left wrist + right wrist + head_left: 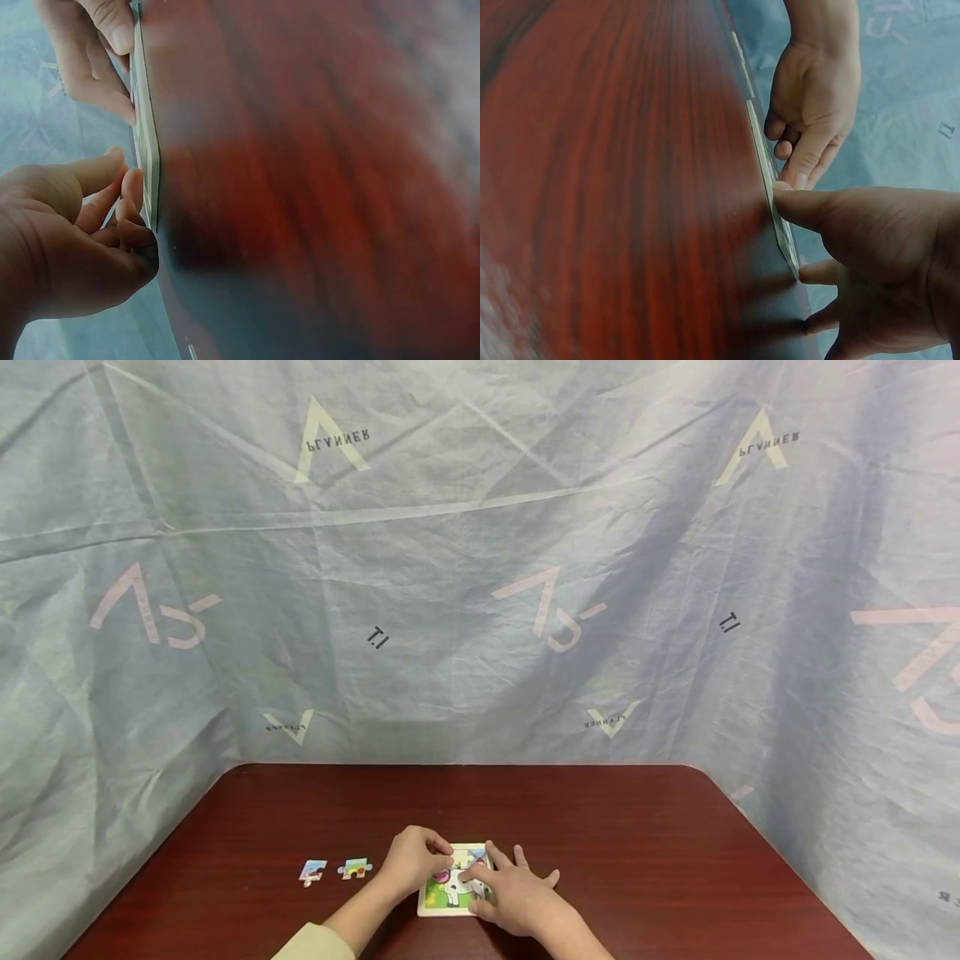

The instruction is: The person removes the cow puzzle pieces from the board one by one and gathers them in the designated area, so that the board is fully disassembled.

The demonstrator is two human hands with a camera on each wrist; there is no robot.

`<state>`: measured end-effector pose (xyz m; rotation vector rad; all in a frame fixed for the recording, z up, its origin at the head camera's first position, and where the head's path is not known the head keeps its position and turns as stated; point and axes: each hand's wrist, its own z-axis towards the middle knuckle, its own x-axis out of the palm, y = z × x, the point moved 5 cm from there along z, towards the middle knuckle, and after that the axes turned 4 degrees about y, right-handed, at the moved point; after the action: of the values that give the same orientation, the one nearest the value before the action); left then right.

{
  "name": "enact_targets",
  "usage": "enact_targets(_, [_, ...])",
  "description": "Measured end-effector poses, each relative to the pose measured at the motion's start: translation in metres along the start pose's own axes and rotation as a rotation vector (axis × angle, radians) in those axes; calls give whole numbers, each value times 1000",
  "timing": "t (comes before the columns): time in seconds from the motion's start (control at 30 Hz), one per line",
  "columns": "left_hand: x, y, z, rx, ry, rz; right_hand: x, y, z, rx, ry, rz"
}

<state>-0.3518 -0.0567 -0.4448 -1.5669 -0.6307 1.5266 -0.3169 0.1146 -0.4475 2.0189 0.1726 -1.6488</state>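
Note:
A small jigsaw puzzle (452, 900) with a cow picture lies in a pale-framed tray on the table. Part of the tray's pale base shows near the top. Over its upper left side, my left hand (415, 862) has curled fingers, thumb and forefinger tips close together; I cannot tell whether a piece is between them. Spread across the right side is my right hand (521, 893), its forefinger on the cow picture and its thumb by the lower edge. In the right wrist view that thumb (802, 204) touches the frame (759, 146). Both hands hide parts of the picture.
Two loose puzzle pieces lie left of the left hand: one blue and pinkish (312, 872), the other green and yellow with red (355, 868). The dark red table (615, 835) has rounded far corners. A grey printed cloth (450, 693) hangs behind and around it.

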Motion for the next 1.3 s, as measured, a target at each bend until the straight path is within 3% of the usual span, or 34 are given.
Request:
enact_targets(0.4, [8, -3, 5, -38, -7, -30, 0, 2, 1, 3, -6, -21])
enact_targets(0.73, [14, -8, 8, -70, -69, 33, 0, 3, -1, 4, -49, -52])
enact_targets(1.03, [20, -10, 9, -123, -67, 53, -1, 4, -2, 4, -66, -64])
enact_targets(1.3, [23, -11, 8, -169, -62, 11, -2, 2, -1, 5, -43, -60])
